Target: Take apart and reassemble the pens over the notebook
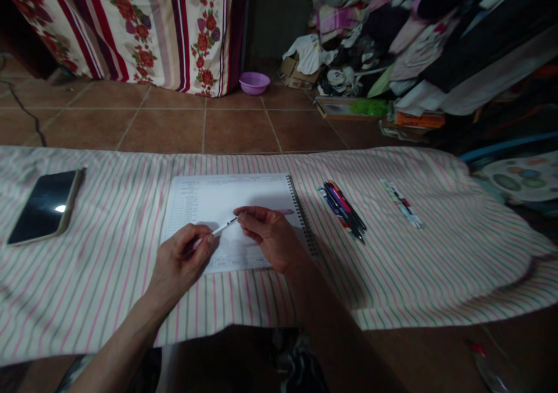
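My left hand (185,256) is closed around a slim white pen (223,228), which slants up to the right above the page. At the pen's thin dark end, the thumb and fingers of my right hand (268,233) are pinched together. Whether that end is a tip or a separate refill is too small to tell. Below both hands lies an open spiral-bound notebook (222,198), its coil on the right side. Part of a pinkish pen (285,211) shows on the page behind my right hand; the rest of it is hidden.
On the striped cloth (117,207), a bundle of pens (343,210) lies right of the notebook, with several pale patterned sticks (401,204) farther right. A phone (46,207) rests at the left. Beyond the table are a purple basin (254,83) and piled clothes (349,27).
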### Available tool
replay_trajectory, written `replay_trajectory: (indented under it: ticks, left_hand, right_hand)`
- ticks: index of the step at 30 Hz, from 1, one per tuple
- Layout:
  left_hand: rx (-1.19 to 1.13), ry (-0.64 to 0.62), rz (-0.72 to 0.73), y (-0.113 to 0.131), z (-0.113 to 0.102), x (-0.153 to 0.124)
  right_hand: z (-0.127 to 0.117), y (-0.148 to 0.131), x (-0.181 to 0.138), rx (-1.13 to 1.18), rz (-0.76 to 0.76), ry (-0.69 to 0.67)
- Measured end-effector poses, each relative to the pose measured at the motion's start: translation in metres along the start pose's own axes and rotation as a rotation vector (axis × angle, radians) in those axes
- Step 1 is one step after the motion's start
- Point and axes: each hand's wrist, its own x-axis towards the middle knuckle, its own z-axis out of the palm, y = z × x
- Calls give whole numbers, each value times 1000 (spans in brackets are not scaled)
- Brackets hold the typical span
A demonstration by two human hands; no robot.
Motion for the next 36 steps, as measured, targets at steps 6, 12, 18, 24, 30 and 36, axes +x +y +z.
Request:
replay_trajectory:
  ticks: [6, 12, 18, 24, 30, 36]
  left_hand:
    - [46, 1, 26, 0, -1, 0]
    - [18, 1, 38, 1, 0, 1]
    - [-2, -13, 20, 0, 0, 1]
    - [20, -20, 24, 0, 0, 1]
    - [56, -6, 61, -2, 2, 0]
    - [101, 18, 107, 1, 1, 2]
  right_hand:
    - [-1, 0, 0, -39, -30, -4]
    - [-1, -1, 0, -55, -32, 6]
    - [-2, 0, 1, -51, -40, 1]
    - [-2, 0, 0, -78, -46, 2]
    - [-6, 3, 2, -96, -61, -4]
    - [-8, 5, 3, -119, -67, -10]
